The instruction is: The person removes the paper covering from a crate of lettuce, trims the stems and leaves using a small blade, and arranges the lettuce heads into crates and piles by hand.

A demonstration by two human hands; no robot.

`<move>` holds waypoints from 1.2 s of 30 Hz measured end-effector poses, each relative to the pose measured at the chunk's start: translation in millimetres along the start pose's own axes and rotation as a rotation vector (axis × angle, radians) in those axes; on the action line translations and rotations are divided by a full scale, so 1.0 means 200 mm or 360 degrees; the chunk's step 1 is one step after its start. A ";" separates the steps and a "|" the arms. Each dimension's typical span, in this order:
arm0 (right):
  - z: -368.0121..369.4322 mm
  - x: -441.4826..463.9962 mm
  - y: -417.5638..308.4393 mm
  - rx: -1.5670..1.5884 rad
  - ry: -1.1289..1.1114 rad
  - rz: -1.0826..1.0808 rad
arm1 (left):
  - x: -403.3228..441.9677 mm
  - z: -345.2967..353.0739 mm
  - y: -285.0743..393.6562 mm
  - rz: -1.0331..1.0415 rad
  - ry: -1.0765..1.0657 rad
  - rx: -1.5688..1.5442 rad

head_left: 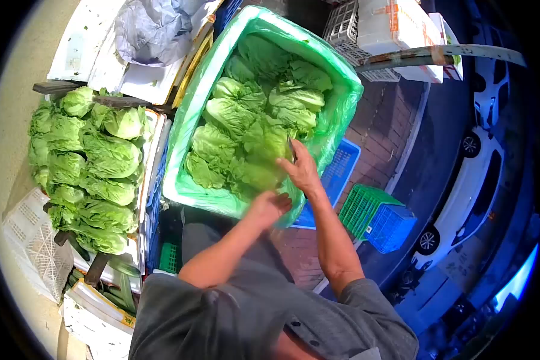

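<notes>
Heads of lettuce (pixel 231 114) fill a crate lined with a green plastic bag (pixel 183 144). At its near right side my right hand (pixel 303 169) is closed on a slim dark object (pixel 291 147), like a small blade, that mostly hides behind the fingers. Beside those fingers a lettuce head (pixel 261 171) looks blurred, and I cannot tell whether they touch it. My left hand (pixel 271 207) hovers over the crate's near rim, smeared by motion; its fingers look loosely apart, with nothing visible in them.
To the left, more lettuce heads (pixel 102 162) are stacked beside a white plastic basket (pixel 33 240). A blue crate (pixel 342 165) and a green crate (pixel 361 210) stand on the right. White foam boxes (pixel 396 30) sit at the top near a curved bar (pixel 450 53). Cars line the road.
</notes>
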State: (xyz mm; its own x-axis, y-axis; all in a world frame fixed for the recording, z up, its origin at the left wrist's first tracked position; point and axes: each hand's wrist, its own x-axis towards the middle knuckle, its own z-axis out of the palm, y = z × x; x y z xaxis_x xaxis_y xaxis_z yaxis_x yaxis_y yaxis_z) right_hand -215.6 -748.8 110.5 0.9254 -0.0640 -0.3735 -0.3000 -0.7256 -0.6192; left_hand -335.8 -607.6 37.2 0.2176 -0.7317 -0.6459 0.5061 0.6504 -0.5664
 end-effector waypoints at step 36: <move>0.27 -0.34 -0.40 0.0016 0.0252 -0.0591 | -0.25 0.56 0.59 0.0501 0.0063 0.0948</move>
State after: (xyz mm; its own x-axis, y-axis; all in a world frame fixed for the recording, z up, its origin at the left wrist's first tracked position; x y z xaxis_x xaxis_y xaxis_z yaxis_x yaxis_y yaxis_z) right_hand -267.6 -649.9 148.4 0.9953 0.0961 -0.0123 0.0601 -0.7124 -0.6992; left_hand -194.5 -517.3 60.3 0.4050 -0.5102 -0.7588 0.7997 0.5999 0.0235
